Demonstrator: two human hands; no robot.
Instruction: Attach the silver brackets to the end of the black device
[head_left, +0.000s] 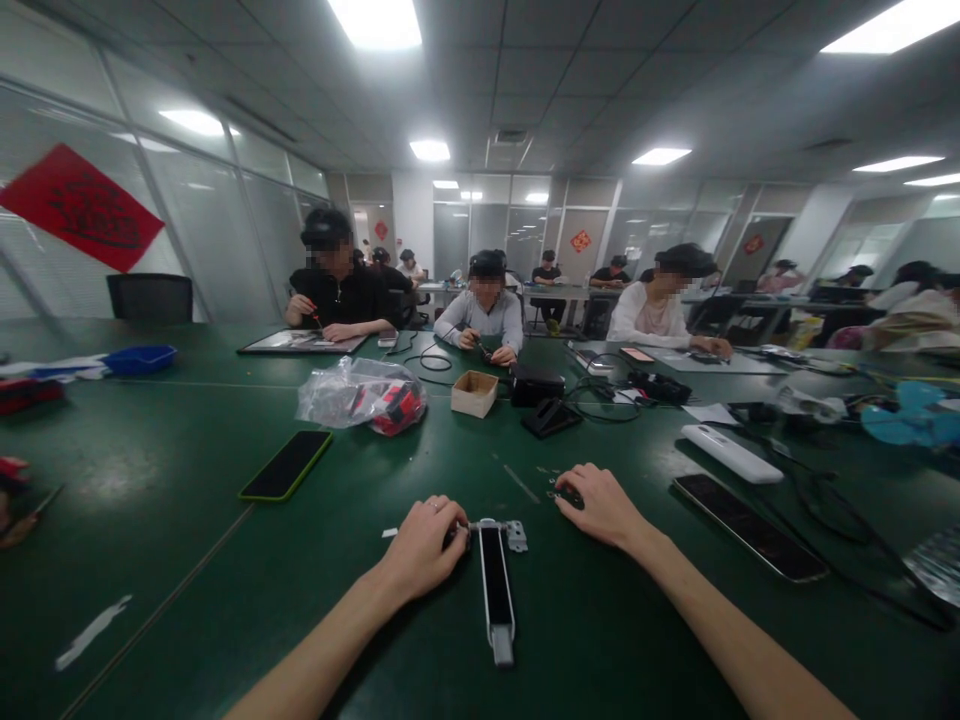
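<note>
The black bar (496, 590) lies on the table (420, 670). Left of the bar, the left hand (427, 545) is at its far end; grip cannot be determined. Right of the bar, the right hand (600, 505) curls beside small parts (552, 494); grip likewise indeterminate.

Your left hand (427, 548) had what looked like a thin, shiny ring (433, 507) on one finger, honestly way too tiny in the head view to make out any detail. Your right hand (601, 507) was just bare. Left forearm (322, 638) and right forearm (720, 612) were bare too, right down to the bottom edge, pretty slim and tapering toward the hands.
</note>
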